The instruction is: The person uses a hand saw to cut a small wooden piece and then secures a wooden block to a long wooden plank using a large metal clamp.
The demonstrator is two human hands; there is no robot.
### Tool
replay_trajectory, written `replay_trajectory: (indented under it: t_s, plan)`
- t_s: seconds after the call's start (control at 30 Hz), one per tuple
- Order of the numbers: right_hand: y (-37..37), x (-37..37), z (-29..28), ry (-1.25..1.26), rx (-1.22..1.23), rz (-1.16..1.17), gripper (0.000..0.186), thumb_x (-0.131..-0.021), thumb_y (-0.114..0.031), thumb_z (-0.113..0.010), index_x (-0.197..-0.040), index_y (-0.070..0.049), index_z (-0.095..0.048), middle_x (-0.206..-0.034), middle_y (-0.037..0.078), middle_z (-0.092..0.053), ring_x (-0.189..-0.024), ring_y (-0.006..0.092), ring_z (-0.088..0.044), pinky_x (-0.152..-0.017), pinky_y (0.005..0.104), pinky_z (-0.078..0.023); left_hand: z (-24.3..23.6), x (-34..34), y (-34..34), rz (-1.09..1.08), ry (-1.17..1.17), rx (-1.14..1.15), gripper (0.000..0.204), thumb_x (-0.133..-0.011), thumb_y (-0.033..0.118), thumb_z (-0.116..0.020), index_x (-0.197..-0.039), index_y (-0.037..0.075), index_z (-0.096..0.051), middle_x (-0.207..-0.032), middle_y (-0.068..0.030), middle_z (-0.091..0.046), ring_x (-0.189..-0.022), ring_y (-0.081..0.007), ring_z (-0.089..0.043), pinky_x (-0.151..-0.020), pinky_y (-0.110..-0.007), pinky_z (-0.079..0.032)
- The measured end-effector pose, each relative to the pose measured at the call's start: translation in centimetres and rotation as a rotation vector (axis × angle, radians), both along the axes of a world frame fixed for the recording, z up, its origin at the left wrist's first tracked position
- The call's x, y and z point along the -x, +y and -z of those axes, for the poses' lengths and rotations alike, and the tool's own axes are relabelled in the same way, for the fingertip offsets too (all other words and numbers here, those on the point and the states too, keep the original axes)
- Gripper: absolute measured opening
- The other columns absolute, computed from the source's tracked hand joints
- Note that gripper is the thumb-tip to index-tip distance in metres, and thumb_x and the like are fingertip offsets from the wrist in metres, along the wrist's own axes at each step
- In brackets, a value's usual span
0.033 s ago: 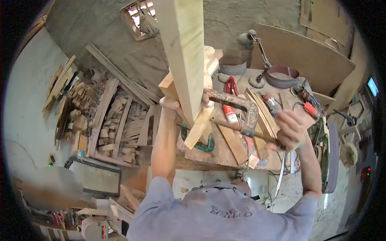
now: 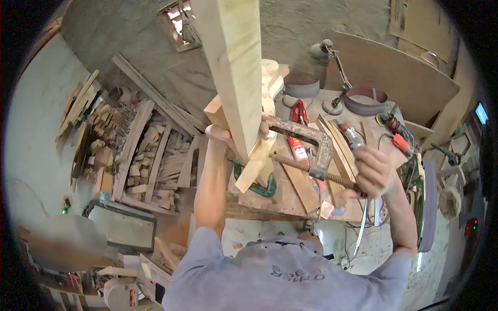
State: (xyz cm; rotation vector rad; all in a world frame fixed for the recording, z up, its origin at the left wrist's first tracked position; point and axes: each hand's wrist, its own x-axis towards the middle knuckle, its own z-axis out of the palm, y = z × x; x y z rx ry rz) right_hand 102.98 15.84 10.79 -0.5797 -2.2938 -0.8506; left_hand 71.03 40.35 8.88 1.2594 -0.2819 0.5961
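Here, clasping the wooden post [image 2: 236,67] and rusty clamp [image 2: 324,153] with the left hand [image 2: 219,133], curling the right hand [image 2: 372,172] closed around the clamp's screw [image 2: 294,164].

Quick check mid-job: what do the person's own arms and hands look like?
Both the left hand, partly hidden, and the slightly blurred right hand are ungloved. No wristwatch shows. Short, pale lavender-grey fabric sleeves leave both forearms bare; the matching shirt carries dark lettering.
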Motion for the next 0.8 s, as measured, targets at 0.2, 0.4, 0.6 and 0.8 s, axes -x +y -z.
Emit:
replay_trajectory:
  t_s: [0.2, 0.4, 0.6, 0.8]
  plan:
    - [0.0, 2.0, -1.3, -0.121, -0.061, -0.097, 0.048, -0.087, -0.033, -0.072, -0.054, -0.008, -0.049, -0.053, 0.000, -0.041, -0.051, 0.0178, -0.047, -0.051, 0.0332, -0.043, 0.6, 0.7, 1.6, 0.204, -0.082, -0.019, 0.094, -0.059, 0.035, -0.072, -0.135, -0.015, -0.046, -0.119, -0.0369, -0.060, -0.111, -0.0480, -0.062, -0.099, -0.055, -0.048]
    - [0.4, 2.3, 0.4, 0.036, -0.079, -0.062, 0.047, -0.087, -0.021, -0.065, -0.051, -0.014, -0.035, -0.050, -0.002, -0.033, -0.045, 0.0140, -0.039, -0.043, 0.0293, -0.022, -0.6, 1.9, -1.4, -0.221, -0.074, 0.065, 0.093, -0.078, 0.062, -0.067, -0.134, -0.009, -0.048, -0.115, -0.0382, -0.060, -0.100, -0.0542, -0.065, -0.093, -0.063, -0.051]
    - [0.0, 1.2, 2.8, 0.302, -0.029, -0.055, 0.040, -0.082, -0.016, -0.065, -0.055, -0.013, -0.035, -0.049, -0.003, -0.033, -0.044, 0.0139, -0.037, -0.043, 0.0293, -0.022, 0.7, 0.2, -2.2, -0.201, -0.154, 0.208, 0.107, -0.069, 0.056, -0.078, -0.142, -0.010, -0.035, -0.118, -0.0373, -0.059, -0.100, -0.0511, -0.066, -0.089, -0.058, -0.054]
    - [1.6, 1.0, 5.4, 0.547, -0.458, -0.246, 0.032, -0.082, -0.015, -0.062, -0.062, -0.011, -0.038, -0.044, -0.003, -0.029, -0.036, 0.0132, -0.027, -0.040, 0.0308, -0.020, 2.5, -0.1, -1.8, -0.198, -0.089, 0.195, 0.083, -0.085, 0.057, -0.061, -0.133, -0.009, -0.046, -0.117, -0.0332, -0.058, -0.106, -0.0505, -0.062, -0.082, -0.062, -0.054]
